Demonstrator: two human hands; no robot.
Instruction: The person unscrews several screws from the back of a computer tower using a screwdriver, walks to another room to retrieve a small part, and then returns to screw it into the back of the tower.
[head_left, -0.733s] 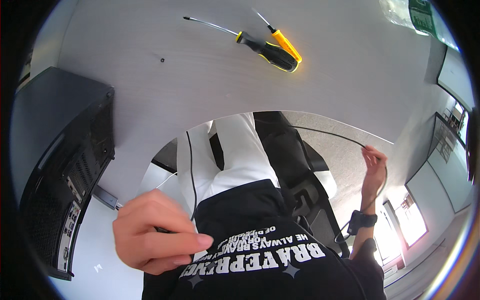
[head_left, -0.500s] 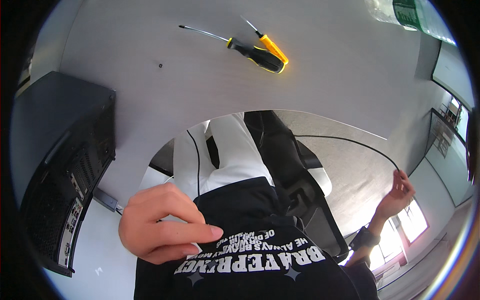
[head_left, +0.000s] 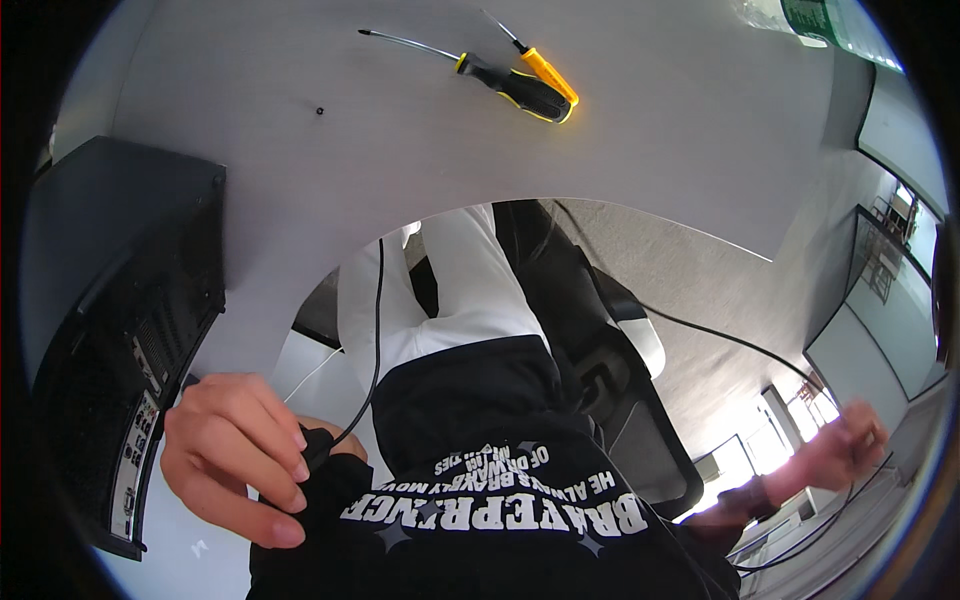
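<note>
My left hand point(head_left: 230, 460), fingers curled, holds a black plug point(head_left: 316, 445) in front of my dark printed top, near the computer case point(head_left: 130, 250) at left. A black cable point(head_left: 378, 325) runs from that plug up over my white-trousered legs. Out at the lower right, my right hand point(head_left: 848, 440), blurred, is closed on a stretch of black cable point(head_left: 730, 337), with a loop of it hanging below.
On the grey desk point(head_left: 260, 60) lie a black-and-yellow screwdriver point(head_left: 530, 95), a smaller yellow one point(head_left: 550, 77) and a tiny dark screw point(head_left: 319, 111). A plastic bottle point(head_left: 835, 30) is top right. A black chair point(head_left: 620, 420) is beneath me.
My right hand has moved right and down, drawing the cable outward. My left hand has shifted left and turned, so the black plug in it shows.
</note>
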